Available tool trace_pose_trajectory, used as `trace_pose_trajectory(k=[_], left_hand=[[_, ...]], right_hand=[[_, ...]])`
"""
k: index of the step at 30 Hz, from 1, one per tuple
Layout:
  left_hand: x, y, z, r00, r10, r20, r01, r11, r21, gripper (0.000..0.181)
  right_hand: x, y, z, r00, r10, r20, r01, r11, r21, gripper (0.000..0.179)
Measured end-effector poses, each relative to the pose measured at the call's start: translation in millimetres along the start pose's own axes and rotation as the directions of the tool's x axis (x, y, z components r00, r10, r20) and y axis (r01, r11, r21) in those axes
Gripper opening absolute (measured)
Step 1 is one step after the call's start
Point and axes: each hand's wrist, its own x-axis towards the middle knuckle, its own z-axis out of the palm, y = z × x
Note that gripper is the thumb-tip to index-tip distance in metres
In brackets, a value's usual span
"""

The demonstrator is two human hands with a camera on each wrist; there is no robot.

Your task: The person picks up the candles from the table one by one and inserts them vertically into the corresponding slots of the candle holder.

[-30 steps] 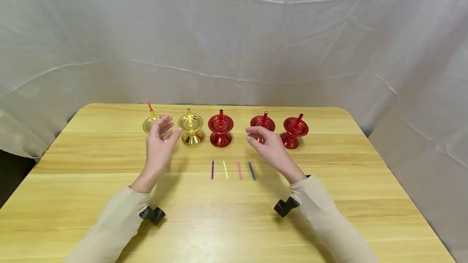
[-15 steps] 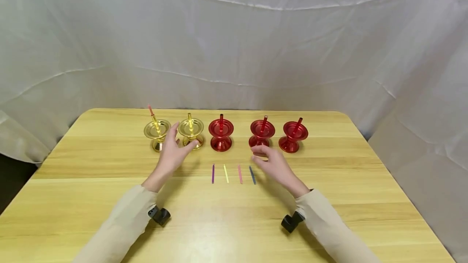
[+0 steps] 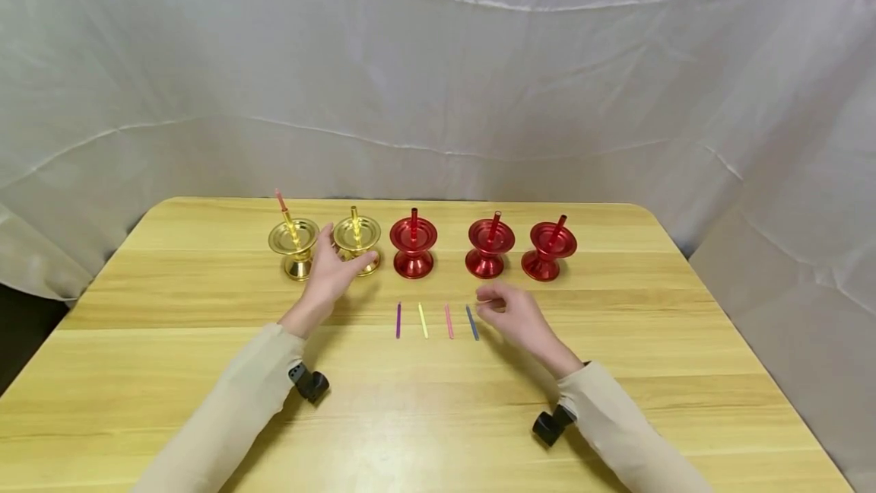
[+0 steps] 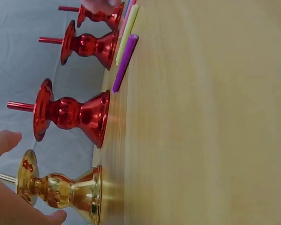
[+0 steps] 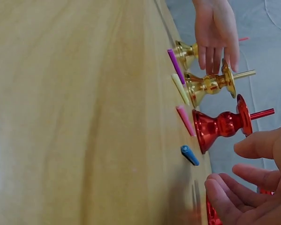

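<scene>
My left hand (image 3: 330,272) is beside the second gold candle holder (image 3: 367,228), thumb and fingers spread to either side of it, gripping nothing. In the left wrist view, the thumb and a finger frame that gold holder. Four thin candles lie in a row on the table: purple (image 3: 398,320), yellow (image 3: 423,320), pink (image 3: 449,322) and blue (image 3: 472,322). Just right of the blue candle hovers my right hand (image 3: 515,318), fingers loosely bent, with a gap between thumb and fingertips and nothing in between.
Leftmost stands another gold holder (image 3: 297,268), a pink candle (image 3: 279,198) upright in its tube. Three red holders continue the row: one in the middle (image 3: 414,263), two to the right (image 3: 485,264) (image 3: 541,265). Behind the wooden table (image 3: 424,417) hangs a grey cloth (image 3: 438,82).
My left hand has moved right, from the leftmost gold holder to the second one, its fingers spreading. My right hand has come down and back from the red holders toward the blue candle.
</scene>
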Motion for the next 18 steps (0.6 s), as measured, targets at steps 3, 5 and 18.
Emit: trace_pose_trajectory(k=[3,5,18], left_hand=[[6.6,-0.9,1.5,1.0,-0.015,0.005,0.014,1.0,0.016,0.101],[10.7,-1.6,2.4,1.0,-0.026,0.0,0.026,0.999,0.019,0.102],[20.6,-6.5,2.5,0.999,-0.046,-0.019,0.045,0.998,-0.046,0.094]], right_hand=[[0.5,0,3,0.999,0.049,0.015,-0.048,0.998,-0.039,0.028],[1.0,-1,5,0.996,0.082,0.023,-0.08,0.994,-0.068,0.028],[1.8,-5,22,0.997,0.074,-0.032,-0.078,0.989,-0.128,0.024]])
